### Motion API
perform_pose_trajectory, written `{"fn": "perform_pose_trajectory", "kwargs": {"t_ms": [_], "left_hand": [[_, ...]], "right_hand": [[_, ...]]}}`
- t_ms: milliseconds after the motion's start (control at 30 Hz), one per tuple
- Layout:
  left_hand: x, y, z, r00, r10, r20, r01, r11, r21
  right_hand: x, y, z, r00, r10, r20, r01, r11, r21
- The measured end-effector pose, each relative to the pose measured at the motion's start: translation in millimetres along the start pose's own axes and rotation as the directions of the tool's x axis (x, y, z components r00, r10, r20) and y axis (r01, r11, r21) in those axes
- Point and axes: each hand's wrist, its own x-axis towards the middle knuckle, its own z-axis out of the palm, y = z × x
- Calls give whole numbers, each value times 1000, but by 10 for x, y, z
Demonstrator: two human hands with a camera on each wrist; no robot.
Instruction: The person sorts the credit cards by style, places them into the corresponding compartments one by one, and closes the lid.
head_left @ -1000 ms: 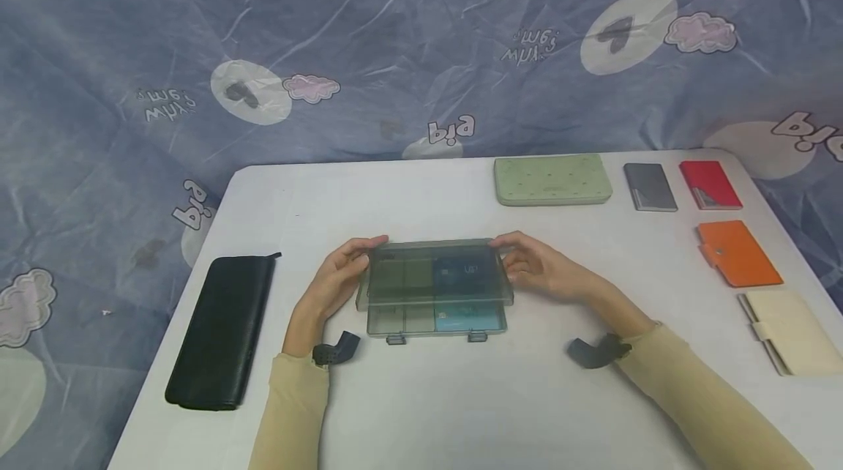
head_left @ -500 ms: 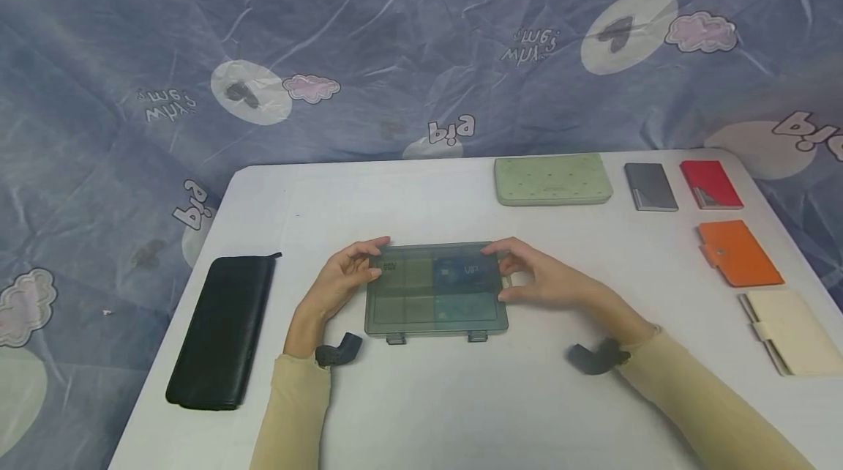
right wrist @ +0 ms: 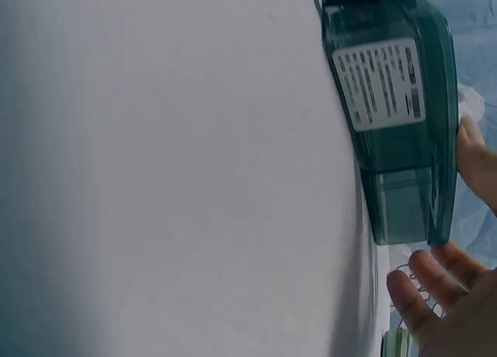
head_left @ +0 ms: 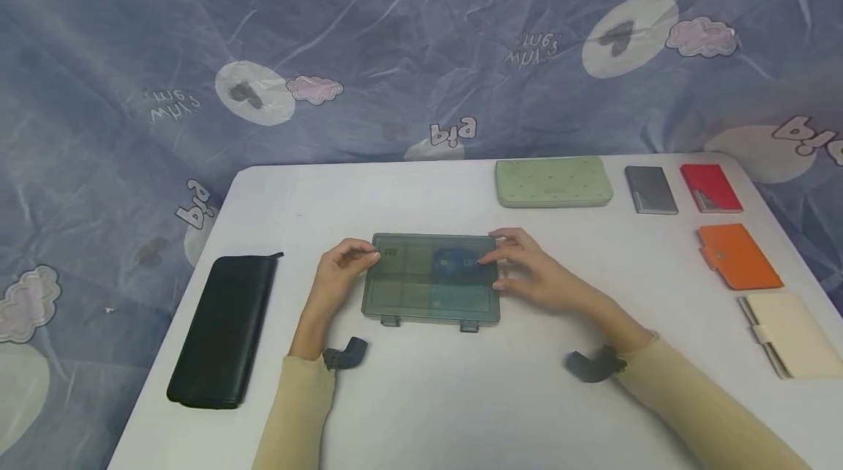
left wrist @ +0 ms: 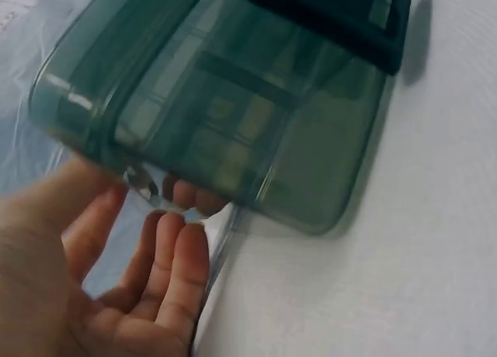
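A translucent grey-green plastic case [head_left: 402, 291] with its lid down lies in the middle of the white table. Several cards and a blue card lettered VIP show through the lid. At its far left corner my left hand [head_left: 340, 265] grips the edge, and the left wrist view has those fingertips close against the wall. My right hand [head_left: 536, 269] holds the right end loosely, one finger over the lid. In the right wrist view the case wall bears a printed white label [right wrist: 380, 84], and the lower fingers stand partly off the case.
A long black zip wallet [head_left: 224, 331] lies at left. Along the back and right edges lie a pale green case [head_left: 553, 183], a grey card holder [head_left: 650, 189], a red one [head_left: 711, 188], an orange one [head_left: 740, 255] and a cream one [head_left: 793, 334]. Patterned blue cloth hangs behind.
The lid, raised at the front a second ago, now lies flat on the case. Over the last half second the case has shifted slightly left and away. The right fingers have moved along its edge.
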Motion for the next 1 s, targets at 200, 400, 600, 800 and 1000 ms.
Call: {"fn": "perform_pose_trajectory", "kwargs": {"t_ms": [200, 400, 600, 800, 1000], "left_hand": [[-27, -17, -27, 995, 50, 82, -49, 999, -13], [-9, -37, -20, 995, 81, 55, -79, 996, -40], [-27, -15, -79, 952, 131, 277, -127, 991, -34], [-57, 43, -118, 866, 135, 481, -132, 990, -41], [-69, 124, -44, 851, 30, 525, -155, 968, 196]], "right_hand": [[-126, -234, 66, 997, 47, 55, -35, 980, -194], [-87, -163, 24, 993, 59, 104, -34, 974, -222], [-52, -7, -10, 994, -79, 81, 89, 989, -122], [-29, -28, -6, 989, -111, 95, 129, 970, -208], [10, -23, 59, 991, -96, 95, 123, 930, -347]]}}
